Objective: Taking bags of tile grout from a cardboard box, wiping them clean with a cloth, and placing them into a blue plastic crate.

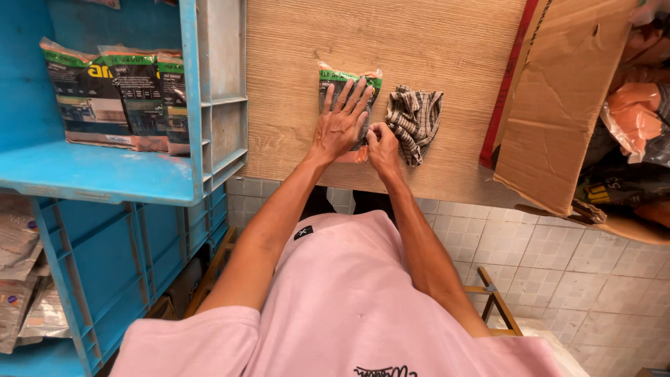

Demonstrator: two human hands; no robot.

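Observation:
A small flat packet (340, 78) with a green top band lies on the wooden table (433, 42). My left hand (340, 122) rests flat on the packet with its fingers spread. My right hand (382, 143) pinches the packet's near right edge with curled fingers. A checked cloth (415, 119) lies crumpled just to the right of the packet, touching my right hand.
A blue plastic crate (105, 171) at the left holds several similar dark packets (115, 94). More blue crates (118, 265) with bags stand below it. A cardboard box (558, 105) with orange bags (631, 115) sits at the right. Tiled floor lies under the table.

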